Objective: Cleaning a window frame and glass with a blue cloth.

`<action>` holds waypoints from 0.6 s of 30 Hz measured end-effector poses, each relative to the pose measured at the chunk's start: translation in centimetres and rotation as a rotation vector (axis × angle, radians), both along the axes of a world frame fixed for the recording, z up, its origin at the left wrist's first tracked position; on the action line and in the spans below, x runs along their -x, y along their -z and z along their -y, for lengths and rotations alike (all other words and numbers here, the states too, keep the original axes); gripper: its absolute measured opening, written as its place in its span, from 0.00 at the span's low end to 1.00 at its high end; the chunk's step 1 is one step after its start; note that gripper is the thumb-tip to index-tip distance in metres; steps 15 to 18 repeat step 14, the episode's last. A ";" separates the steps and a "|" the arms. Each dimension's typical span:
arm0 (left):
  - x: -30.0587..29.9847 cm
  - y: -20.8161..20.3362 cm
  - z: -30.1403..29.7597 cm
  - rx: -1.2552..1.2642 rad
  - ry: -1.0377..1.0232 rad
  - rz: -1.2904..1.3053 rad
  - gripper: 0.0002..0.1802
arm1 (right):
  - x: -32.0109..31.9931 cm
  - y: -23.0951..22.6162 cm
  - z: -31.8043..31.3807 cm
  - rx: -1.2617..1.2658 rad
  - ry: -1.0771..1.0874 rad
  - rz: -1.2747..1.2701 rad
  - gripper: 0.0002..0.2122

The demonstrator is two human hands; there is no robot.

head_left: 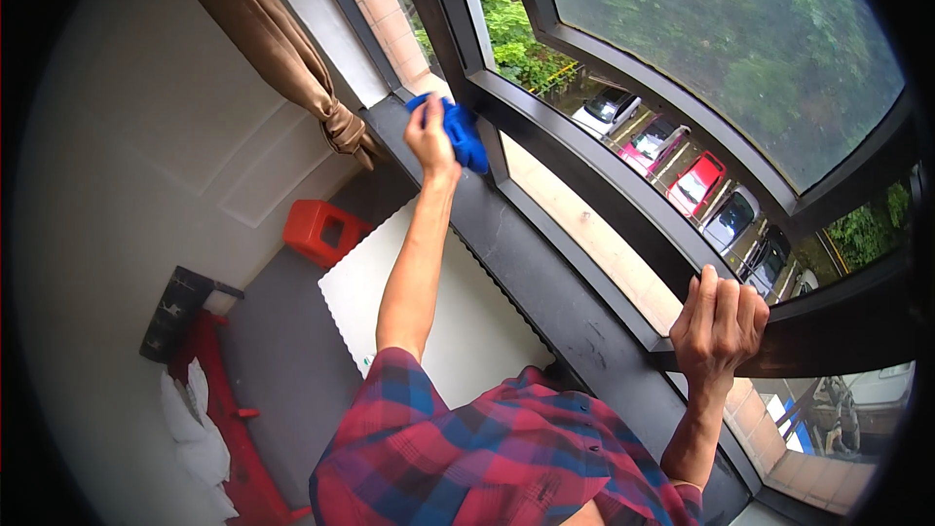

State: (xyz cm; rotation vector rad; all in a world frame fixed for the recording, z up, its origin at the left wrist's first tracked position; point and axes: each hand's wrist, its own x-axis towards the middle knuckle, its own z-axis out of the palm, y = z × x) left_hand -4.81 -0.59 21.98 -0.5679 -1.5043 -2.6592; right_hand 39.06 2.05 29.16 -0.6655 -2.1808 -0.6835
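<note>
My left hand [431, 140] is closed on a blue cloth [465, 136], which is partly blurred. Arm stretched forward, I have it at the far end of the dark windowsill [506, 248], beside the window frame's corner. Whether the cloth presses on the sill or the frame I cannot tell. Over on the right, my right hand [719, 323] grips the dark horizontal bar of the window frame [623, 190], fingers curled over its top edge. Above that bar, a hinged window pane [730, 49] is swung outward.
A brown tied curtain [292, 68] hangs at the far left of the window. Below the sill stand a white scallop-edged table [467, 317] and a red plastic stool [321, 234]. A red item [209, 380] with white bags [195, 419] lies lower left. Parked cars [696, 183] show far below outside.
</note>
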 end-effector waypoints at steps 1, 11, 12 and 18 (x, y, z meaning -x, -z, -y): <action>0.1 0.8 0.6 -0.114 -0.001 0.135 0.17 | 0.1 -0.1 0.1 0.012 0.002 -0.012 0.07; -1.7 0.8 -6.9 0.369 -0.513 -0.257 0.22 | 1.5 0.4 1.4 0.129 0.101 -0.107 0.07; -3.8 1.2 -6.7 0.316 -0.468 -0.270 0.22 | 1.7 0.3 1.6 0.129 0.120 -0.097 0.07; -8.6 2.7 -6.1 0.267 -0.382 -0.300 0.21 | 2.1 0.2 1.5 0.155 0.118 -0.088 0.08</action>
